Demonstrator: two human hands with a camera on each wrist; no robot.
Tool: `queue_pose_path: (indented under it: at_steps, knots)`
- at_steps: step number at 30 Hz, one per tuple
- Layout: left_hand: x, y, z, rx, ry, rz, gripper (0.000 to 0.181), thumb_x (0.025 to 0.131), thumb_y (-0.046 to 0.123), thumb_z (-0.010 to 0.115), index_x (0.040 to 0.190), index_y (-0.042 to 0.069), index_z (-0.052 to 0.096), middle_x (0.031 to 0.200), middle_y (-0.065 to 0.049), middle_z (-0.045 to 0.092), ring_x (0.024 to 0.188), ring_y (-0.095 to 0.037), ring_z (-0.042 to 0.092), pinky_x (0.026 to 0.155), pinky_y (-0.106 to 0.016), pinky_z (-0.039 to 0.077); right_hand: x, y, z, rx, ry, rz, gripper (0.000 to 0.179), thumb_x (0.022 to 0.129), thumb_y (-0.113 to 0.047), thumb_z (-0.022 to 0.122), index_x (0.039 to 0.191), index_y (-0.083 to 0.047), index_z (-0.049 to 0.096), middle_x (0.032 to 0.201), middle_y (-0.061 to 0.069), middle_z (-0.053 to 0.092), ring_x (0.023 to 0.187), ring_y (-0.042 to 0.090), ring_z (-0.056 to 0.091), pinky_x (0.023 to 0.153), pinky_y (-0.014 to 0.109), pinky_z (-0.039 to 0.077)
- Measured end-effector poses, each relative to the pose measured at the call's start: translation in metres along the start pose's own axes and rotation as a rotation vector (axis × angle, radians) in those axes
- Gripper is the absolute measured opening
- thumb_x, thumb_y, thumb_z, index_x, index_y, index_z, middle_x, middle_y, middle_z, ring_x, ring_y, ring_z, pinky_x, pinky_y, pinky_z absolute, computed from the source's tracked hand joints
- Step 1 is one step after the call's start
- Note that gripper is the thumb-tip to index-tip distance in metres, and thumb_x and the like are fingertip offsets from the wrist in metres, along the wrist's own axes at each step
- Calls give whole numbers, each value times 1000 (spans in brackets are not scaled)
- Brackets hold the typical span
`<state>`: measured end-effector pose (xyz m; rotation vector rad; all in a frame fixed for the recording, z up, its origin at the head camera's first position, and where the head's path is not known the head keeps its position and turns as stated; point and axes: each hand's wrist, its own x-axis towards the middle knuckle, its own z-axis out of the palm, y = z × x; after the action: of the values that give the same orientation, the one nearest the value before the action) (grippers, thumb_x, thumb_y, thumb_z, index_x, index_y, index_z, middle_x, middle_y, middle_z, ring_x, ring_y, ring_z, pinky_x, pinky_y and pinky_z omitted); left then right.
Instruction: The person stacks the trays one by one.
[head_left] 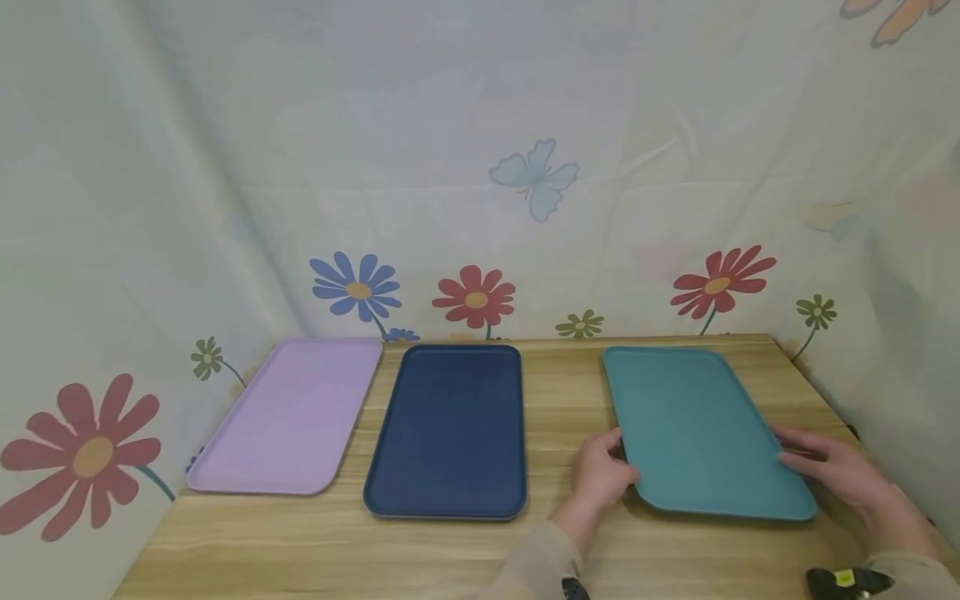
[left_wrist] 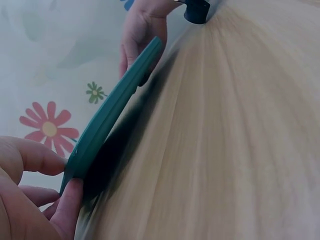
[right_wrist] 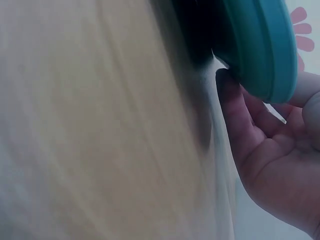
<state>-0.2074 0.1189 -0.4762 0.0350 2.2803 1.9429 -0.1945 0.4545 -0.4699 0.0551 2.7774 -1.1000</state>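
Note:
A teal rectangular tray is held at its two long sides on the right of the wooden table. My left hand grips its left edge, thumb and fingers on opposite faces in the left wrist view. My right hand holds the right edge, and in the right wrist view its fingers reach under the teal rim. The near end of the tray is raised, with a dark shadow beneath it in both wrist views.
A navy blue tray lies flat at the middle of the table. Left of it rests a lilac tray. A white cloth printed with flowers and butterflies hangs behind the table and along both sides.

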Motion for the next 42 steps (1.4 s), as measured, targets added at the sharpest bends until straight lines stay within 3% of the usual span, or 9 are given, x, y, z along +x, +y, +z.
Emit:
queue_pose_path:
  at_steps: [4,8,11,15,21,27,31,34,42]
  knots:
    - [1,-1,-4,-24,-1,-5,67,65,-20,69,129,-2,63,115,-8,67,63,-11,51,56,-25,50,1,-2,2,33,-4,-3,70,100,-34,59,145,14,33,145,41,31,129,59,31,95,61,39]
    - [2,-1,-7,-26,-2,-18,67,65,-20,67,129,-1,64,117,-8,67,62,-12,50,55,-26,48,0,-3,4,39,-3,-10,70,100,-33,59,145,14,34,146,39,33,129,55,35,89,30,47]
    - [3,-1,-10,-21,-5,-37,67,66,-20,67,130,1,64,117,-7,67,61,-13,51,53,-26,48,-2,-5,6,46,5,-19,68,100,-32,61,144,14,36,145,37,36,121,24,52,77,13,42]
    - [4,2,-14,-36,-15,-73,68,67,-20,67,130,4,64,117,-4,66,65,-13,53,55,-26,49,-3,-9,8,72,16,-7,69,99,-33,62,144,13,37,145,36,38,105,-5,45,76,12,43]
    - [3,5,-23,-63,-12,-88,69,67,-19,66,131,6,64,118,-2,65,69,-14,51,57,-26,47,-4,-17,12,106,6,34,73,100,-38,59,146,12,34,149,36,32,122,38,47,76,17,47]
    - [1,4,-31,-102,-24,-48,71,65,-21,61,130,5,65,109,1,65,62,-11,48,52,-23,41,-7,-24,17,129,13,29,75,100,-41,58,147,11,33,146,37,35,118,31,51,76,17,48]
    - [-2,4,-37,-115,-40,-43,70,67,-21,60,132,4,63,109,1,64,59,-10,43,50,-22,38,-8,-28,19,139,25,12,74,99,-40,60,147,10,34,144,37,38,105,4,51,77,17,48]
    - [-4,3,-40,-115,-43,-43,69,68,-20,60,133,4,62,112,0,63,59,-11,43,50,-23,38,-9,-31,21,144,35,6,73,99,-39,60,147,10,34,144,37,38,105,6,52,77,18,49]
    - [-5,2,-52,-123,-59,-27,70,70,-20,59,136,5,60,116,-2,61,60,-11,44,51,-25,35,-9,-43,26,163,25,26,77,100,-44,57,149,10,32,146,37,36,126,47,43,79,20,48]
